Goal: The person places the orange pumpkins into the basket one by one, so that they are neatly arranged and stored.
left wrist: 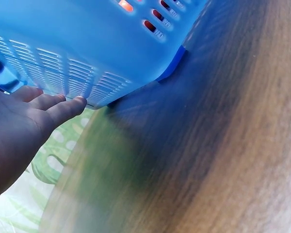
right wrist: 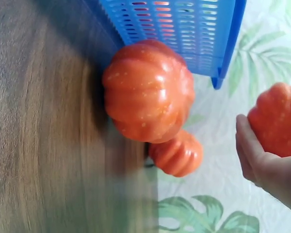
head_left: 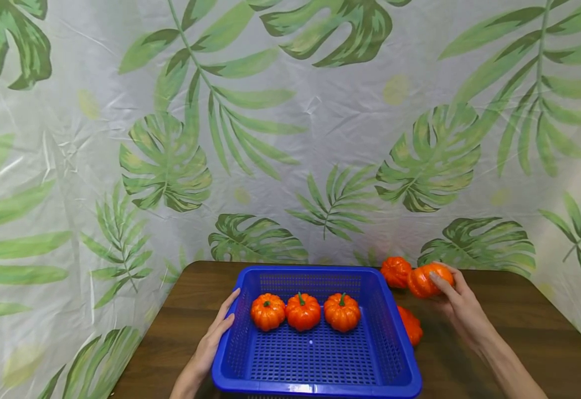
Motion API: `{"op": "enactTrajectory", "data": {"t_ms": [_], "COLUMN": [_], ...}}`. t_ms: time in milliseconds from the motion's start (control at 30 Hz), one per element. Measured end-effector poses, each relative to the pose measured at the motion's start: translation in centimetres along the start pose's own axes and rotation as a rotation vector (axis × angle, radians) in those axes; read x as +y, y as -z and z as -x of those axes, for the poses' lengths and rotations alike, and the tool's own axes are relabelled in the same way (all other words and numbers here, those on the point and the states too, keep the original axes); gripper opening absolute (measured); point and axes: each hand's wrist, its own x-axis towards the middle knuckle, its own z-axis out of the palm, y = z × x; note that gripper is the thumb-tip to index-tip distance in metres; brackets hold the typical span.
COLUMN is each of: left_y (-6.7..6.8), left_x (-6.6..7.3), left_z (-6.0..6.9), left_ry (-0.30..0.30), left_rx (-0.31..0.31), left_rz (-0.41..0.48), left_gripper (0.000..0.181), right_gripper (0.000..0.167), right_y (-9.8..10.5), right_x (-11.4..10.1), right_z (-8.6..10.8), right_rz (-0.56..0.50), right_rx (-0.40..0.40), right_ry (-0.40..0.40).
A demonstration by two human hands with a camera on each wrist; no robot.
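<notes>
Head view: counted six pumpkins (head_left: 302, 313): three, with stems up, in one blue basket (head_left: 315, 387), right of the fingers of the left hand (head_left: 206, 348); two on the table (head_left: 180, 316), left of the fingers of the right hand (head_left: 463, 309); one held pumpkin (head_left: 421, 281), pinched between thumb and fingers, with long axis sideways, stem hidden. Left wrist view: saw straight fingers against the basket's outer wall. Right wrist view: counted three, two apart from the raised fingers.

Dark wooden table (head_left: 519, 321); leaf-printed sheet (head_left: 330, 138) behind
</notes>
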Motion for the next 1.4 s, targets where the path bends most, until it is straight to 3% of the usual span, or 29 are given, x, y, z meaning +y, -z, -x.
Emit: {"op": "enactTrajectory", "data": {"t_ms": [133,367,600,733,1200,1400], "left_y": [0.0,-0.1,0.0,0.0,0.0,0.0], "left_x": [0.1,0.2,0.1,0.1,0.1,0.0], "left_z": [0.0,0.0,0.0,0.1,-0.1,0.0], "left_ry": [0.010,0.017,0.017,0.018,0.015,0.016], "left_rx": [0.001,0.002,0.005,0.008,0.013,0.012], "left_rz": [0.002,0.002,0.001,-0.001,0.001,0.008], "left_gripper": [0.058,0.058,0.058,0.058,0.058,0.059], "right_gripper": [0.027,0.026,0.042,0.051,0.058,0.050], "right_y": [-0.1,-0.2,-0.4,-0.6,-1.9,-2.2], "right_x": [0.0,-0.3,-1.1,-1.5,-1.8,-1.9], "right_z": [0.2,0.5,0.8,0.9,1.0,0.8], "right_rz": [0.063,0.064,0.367,0.431,0.479,0.536], "right_rx": [-0.017,-0.103,-0.080,-0.107,-0.150,-0.181], "right_ry": [-0.011,0.026,0.029,0.028,0.066,0.065]}}
